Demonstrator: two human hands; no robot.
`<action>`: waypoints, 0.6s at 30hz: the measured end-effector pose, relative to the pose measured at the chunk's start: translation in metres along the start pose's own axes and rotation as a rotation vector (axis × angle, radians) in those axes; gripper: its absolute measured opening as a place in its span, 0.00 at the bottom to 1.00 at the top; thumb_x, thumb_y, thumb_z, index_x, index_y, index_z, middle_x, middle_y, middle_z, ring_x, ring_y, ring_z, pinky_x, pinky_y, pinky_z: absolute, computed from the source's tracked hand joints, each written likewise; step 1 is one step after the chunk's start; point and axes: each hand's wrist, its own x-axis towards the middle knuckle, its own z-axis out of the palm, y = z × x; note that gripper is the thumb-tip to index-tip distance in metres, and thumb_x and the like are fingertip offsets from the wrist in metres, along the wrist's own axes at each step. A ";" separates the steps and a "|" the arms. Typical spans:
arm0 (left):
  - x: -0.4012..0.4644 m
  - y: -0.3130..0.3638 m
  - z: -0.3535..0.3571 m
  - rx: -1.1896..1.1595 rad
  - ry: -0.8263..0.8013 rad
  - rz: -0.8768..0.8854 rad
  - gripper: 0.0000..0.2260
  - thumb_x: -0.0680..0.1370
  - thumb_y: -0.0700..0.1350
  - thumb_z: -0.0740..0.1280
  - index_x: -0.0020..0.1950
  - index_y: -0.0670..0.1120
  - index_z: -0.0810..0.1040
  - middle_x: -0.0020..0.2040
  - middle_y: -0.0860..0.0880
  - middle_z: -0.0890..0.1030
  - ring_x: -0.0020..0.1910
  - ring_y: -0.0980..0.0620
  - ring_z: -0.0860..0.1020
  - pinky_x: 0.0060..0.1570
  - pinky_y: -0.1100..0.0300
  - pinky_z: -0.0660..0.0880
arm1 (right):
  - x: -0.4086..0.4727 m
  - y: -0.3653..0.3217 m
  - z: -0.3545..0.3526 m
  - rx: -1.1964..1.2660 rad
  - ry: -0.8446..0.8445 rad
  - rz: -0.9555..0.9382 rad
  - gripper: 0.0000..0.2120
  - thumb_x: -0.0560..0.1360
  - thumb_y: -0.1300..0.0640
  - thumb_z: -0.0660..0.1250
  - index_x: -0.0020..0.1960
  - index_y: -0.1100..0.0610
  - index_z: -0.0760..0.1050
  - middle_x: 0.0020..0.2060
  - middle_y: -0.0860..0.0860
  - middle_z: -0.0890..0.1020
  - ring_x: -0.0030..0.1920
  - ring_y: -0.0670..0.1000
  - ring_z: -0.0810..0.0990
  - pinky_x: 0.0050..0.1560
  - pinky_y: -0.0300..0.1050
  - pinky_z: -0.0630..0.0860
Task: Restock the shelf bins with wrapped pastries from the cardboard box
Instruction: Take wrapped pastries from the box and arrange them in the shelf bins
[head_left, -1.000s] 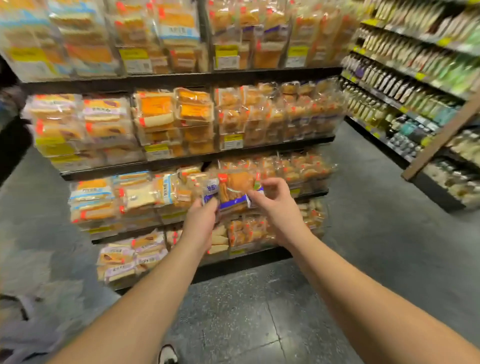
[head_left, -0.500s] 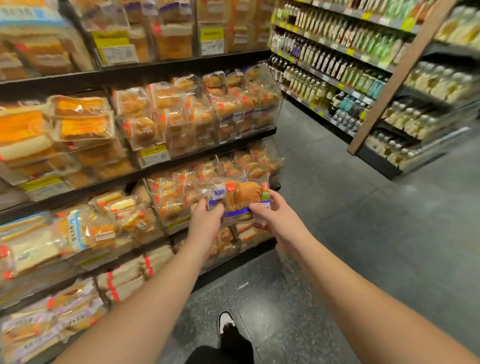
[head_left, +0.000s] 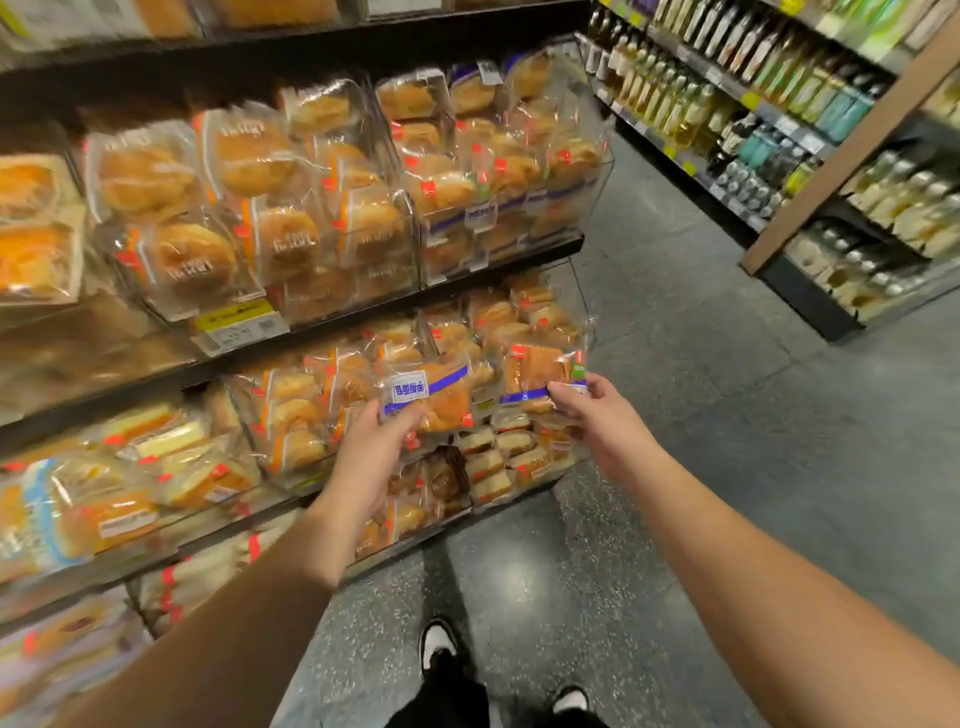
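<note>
My left hand (head_left: 371, 457) grips a wrapped pastry (head_left: 434, 395) with a blue band and white label, held in front of the lower shelf bins. My right hand (head_left: 597, 415) pinches a second wrapped pastry (head_left: 540, 371) with a red and a green tag by its lower right corner. The two packets are apart, side by side. Behind them stands a clear shelf bin (head_left: 524, 317) of similar pastries at the shelf's right end. The cardboard box is not in view.
Dark shelves with several clear bins of wrapped buns and cakes (head_left: 291, 218) fill the left. Across the grey aisle floor (head_left: 701, 415) stands a bottle shelf (head_left: 779, 130) with a wooden post. My shoes (head_left: 441, 644) show below.
The two hands held the packets together; now they have drawn apart, one packet in each. The view has shifted right along the shelf and closer to the end bins.
</note>
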 end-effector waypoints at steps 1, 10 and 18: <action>0.008 -0.005 -0.001 -0.018 -0.004 0.001 0.39 0.74 0.59 0.72 0.80 0.51 0.57 0.75 0.53 0.67 0.71 0.50 0.69 0.70 0.47 0.66 | 0.015 0.000 0.000 -0.039 0.003 0.008 0.30 0.67 0.41 0.78 0.64 0.50 0.73 0.54 0.49 0.84 0.55 0.53 0.84 0.60 0.57 0.78; 0.055 -0.037 0.013 -0.206 0.082 -0.107 0.13 0.76 0.47 0.71 0.60 0.50 0.77 0.55 0.47 0.83 0.56 0.43 0.80 0.53 0.48 0.73 | 0.138 -0.009 0.032 -0.254 -0.110 0.016 0.33 0.68 0.38 0.76 0.65 0.56 0.74 0.51 0.48 0.83 0.49 0.48 0.83 0.49 0.47 0.82; 0.074 -0.045 0.038 -0.335 0.106 -0.038 0.10 0.74 0.42 0.71 0.53 0.52 0.79 0.45 0.52 0.85 0.47 0.49 0.81 0.45 0.54 0.75 | 0.201 -0.027 0.063 -0.428 -0.159 0.046 0.34 0.72 0.37 0.72 0.69 0.57 0.71 0.52 0.49 0.78 0.50 0.52 0.79 0.51 0.52 0.75</action>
